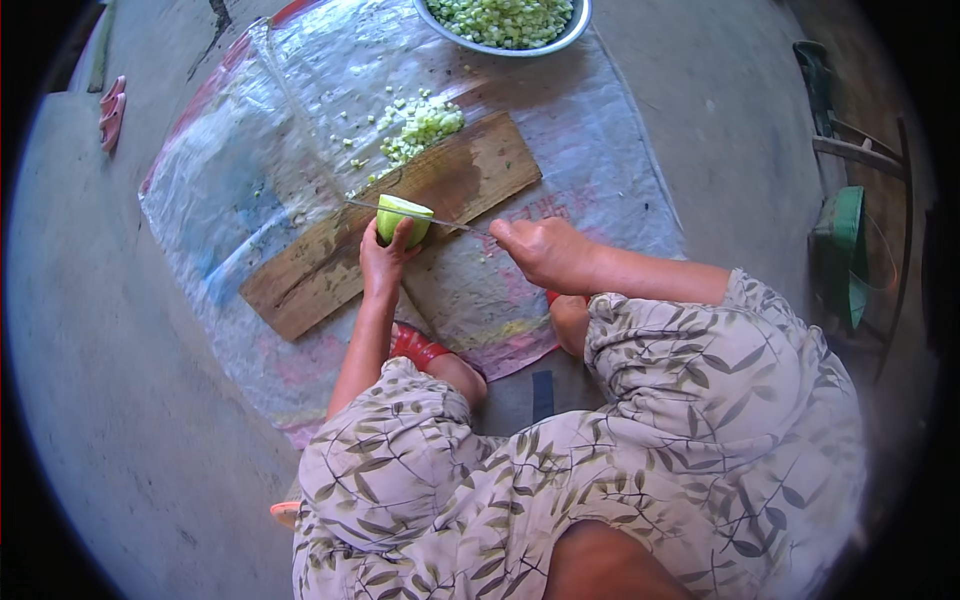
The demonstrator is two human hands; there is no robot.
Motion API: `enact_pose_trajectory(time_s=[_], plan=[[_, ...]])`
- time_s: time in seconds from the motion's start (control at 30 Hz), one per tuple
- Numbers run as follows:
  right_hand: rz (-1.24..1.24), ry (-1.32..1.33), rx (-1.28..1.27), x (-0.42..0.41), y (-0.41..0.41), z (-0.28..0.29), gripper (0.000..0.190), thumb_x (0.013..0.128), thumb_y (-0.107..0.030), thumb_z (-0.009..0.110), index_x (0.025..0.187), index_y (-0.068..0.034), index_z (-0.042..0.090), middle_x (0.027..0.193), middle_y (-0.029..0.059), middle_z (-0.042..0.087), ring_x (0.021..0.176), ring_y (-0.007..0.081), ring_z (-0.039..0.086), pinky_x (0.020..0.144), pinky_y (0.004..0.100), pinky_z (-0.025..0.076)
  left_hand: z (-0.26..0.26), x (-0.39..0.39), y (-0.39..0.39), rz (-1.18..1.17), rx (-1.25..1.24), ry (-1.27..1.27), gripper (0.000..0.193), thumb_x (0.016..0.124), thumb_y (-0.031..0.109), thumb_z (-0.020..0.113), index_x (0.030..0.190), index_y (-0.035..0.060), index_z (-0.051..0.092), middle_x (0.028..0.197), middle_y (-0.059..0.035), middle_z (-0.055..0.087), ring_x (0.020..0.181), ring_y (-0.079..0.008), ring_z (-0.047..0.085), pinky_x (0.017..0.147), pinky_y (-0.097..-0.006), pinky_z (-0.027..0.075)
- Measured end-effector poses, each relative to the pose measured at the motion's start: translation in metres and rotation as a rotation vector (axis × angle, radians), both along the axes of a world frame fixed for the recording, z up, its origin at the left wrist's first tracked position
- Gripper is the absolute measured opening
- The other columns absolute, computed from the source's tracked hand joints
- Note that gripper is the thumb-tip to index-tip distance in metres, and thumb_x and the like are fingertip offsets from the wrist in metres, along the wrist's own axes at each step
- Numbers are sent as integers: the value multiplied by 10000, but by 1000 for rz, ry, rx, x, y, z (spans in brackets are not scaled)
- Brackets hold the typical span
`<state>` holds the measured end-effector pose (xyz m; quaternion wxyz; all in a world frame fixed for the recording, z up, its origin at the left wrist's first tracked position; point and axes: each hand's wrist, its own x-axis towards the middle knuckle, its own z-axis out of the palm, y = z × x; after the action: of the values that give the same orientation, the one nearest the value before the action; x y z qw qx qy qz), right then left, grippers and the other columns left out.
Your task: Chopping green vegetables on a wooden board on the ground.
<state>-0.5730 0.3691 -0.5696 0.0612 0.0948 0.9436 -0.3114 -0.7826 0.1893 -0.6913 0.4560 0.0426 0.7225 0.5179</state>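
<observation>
My left hand [385, 259] grips a cut piece of pale green gourd [391, 226] from below and the side, just over the near edge of a wooden board [480, 169]. In my right hand [546, 251] is a knife [454, 224], its handle hidden by my fist. The thin blade points left and passes across the gourd near its pale cut face; I cannot tell how deep it sits. Beyond the board lies a loose heap of small diced gourd [424, 129], with stray cubes around it.
A metal basin [517, 51] full of diced pieces stands at the far side of the plastic sheet [202, 202]. My feet in red sandals [417, 345] rest by its near edge. Pink slippers [112, 114] lie far left; a green container [844, 247] stands at right.
</observation>
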Motion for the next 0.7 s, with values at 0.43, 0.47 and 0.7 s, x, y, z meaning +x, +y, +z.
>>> enact_pose_trajectory(time_s=[0.43, 0.47, 0.7], plan=[[0, -95, 22, -2, -9, 10, 285, 779, -12, 554, 1041, 2, 444, 771, 215, 631, 667, 411, 656, 558, 485, 515, 0, 2, -2, -37, -141, 71, 532, 898, 449, 650, 1262, 86, 512, 1046, -66, 627, 801, -171, 626, 652, -304, 563], [15, -87, 12, -4, -11, 10, 264, 792, -13, 542, 1032, 15, 438, 756, 221, 633, 657, 416, 654, 549, 493, 512, 0, 1, -3, -46, -158, 81, 538, 896, 450, 652, 1262, 82, 510, 1046, -66, 627, 808, -173, 627, 652, -303, 562], [15, -164, -68, -8, -15, 2, 211, 862, -31, 465, 1029, 79, 399, 648, 264, 620, 600, 447, 632, 508, 519, 481, 3, -1, 0, -23, -117, 32, 545, 903, 367, 667, 1304, 60, 463, 1164, -92, 571, 978, -221, 629, 723, -340, 589]])
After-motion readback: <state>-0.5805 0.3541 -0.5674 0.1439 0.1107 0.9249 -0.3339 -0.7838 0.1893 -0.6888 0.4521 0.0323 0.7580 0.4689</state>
